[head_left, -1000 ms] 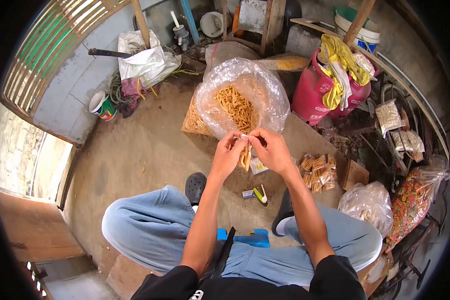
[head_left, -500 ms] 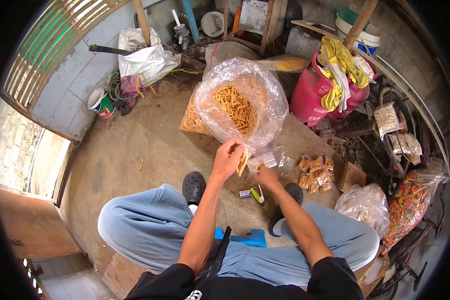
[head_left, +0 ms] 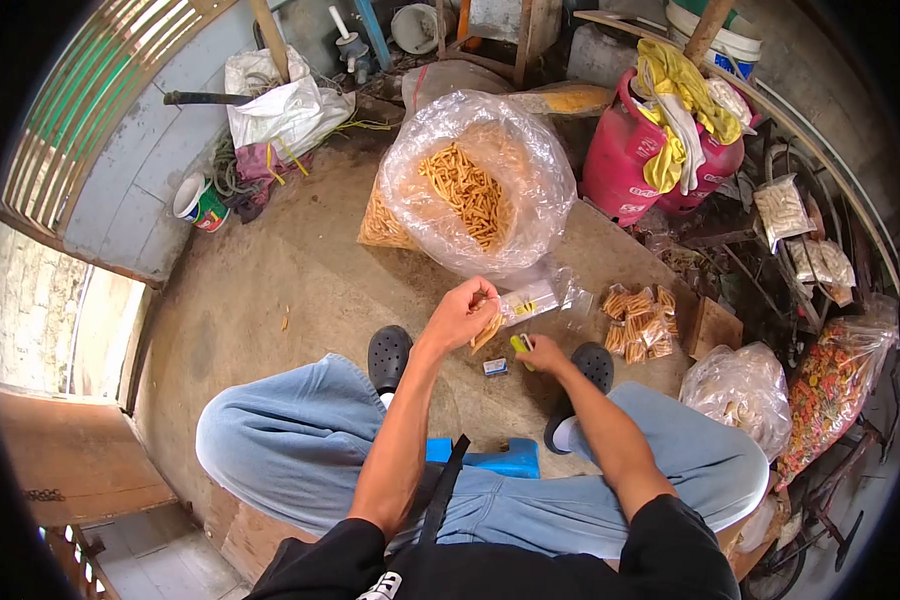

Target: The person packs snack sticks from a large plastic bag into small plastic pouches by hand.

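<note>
My left hand (head_left: 462, 314) pinches the gathered top of a small clear bag of snack sticks (head_left: 486, 334), which hangs from the fingers. My right hand (head_left: 545, 355) is closed on a small green stapler (head_left: 521, 344), just above the floor. A small blue-and-white box (head_left: 495, 367) lies beneath the two hands. Beyond them stands a big clear plastic sack (head_left: 540, 170), its mouth spread wide, with brown snack sticks (head_left: 465, 195) inside. Flat clear plastic bags (head_left: 532, 298) lie on the floor by the sack.
Filled packets of snack sticks (head_left: 638, 322) are piled on the right. Pink gas cylinders (head_left: 610, 165) draped with a yellow cloth (head_left: 670, 90) stand behind. Farther right are a clear plastic bag (head_left: 735, 400) and a sack of colourful packets (head_left: 835, 400). A blue stool (head_left: 510, 458) shows between my legs.
My right hand has left the flat plastic bags, moved nearer and picked up the green stapler from the floor. My left hand still holds the small bag in about the same place.
</note>
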A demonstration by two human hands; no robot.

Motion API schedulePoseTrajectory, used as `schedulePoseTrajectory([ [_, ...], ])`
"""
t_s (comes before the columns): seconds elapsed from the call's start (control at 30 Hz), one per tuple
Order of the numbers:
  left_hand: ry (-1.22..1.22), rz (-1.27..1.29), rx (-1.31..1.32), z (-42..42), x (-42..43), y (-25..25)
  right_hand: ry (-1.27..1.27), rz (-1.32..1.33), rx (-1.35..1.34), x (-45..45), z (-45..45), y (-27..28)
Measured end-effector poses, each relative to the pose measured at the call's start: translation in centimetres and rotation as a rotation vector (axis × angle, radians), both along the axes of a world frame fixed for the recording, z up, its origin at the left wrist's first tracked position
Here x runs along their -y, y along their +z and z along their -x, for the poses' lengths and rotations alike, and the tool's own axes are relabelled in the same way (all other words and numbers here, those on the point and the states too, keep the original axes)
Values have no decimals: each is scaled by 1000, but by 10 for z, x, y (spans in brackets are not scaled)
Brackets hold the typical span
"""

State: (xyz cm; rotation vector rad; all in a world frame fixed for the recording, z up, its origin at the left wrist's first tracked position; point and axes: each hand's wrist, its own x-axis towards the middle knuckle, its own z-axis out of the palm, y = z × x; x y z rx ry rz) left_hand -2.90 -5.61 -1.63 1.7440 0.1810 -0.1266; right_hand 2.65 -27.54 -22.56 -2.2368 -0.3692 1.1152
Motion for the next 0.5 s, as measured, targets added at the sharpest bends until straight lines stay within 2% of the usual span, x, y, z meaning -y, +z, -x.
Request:
schedulePoseTrajectory([
  [0.07, -5, -5, 45, 0, 1, -6, 47, -222, -46, 4, -32, -8],
  [0.13, -11, -7, 89, 0, 3, -9, 169, -181, 62, 1, -60, 52],
  [0.2, -28, -103, 119, -3, 4, -7, 250, -371, 53, -1, -85, 98],
  [0.27, -23, -135, 137, -4, 6, -4, 242, -365, -49, -3, -90, 175],
  [0.33, -13, -171, 152, -6, 5, -1, 238, -363, -155, -7, -92, 213],
  [0.4, -1, -177, 169, -6, 6, 3, 440, -338, 78, -9, -93, 227],
  [0.43, -2, -176, 169, -7, 6, 3, 440, -337, 77, -13, -87, 243],
  [0.5, -4, -182, 178, -8, 7, 8, 588, -125, 183, -22, -75, 269],
])
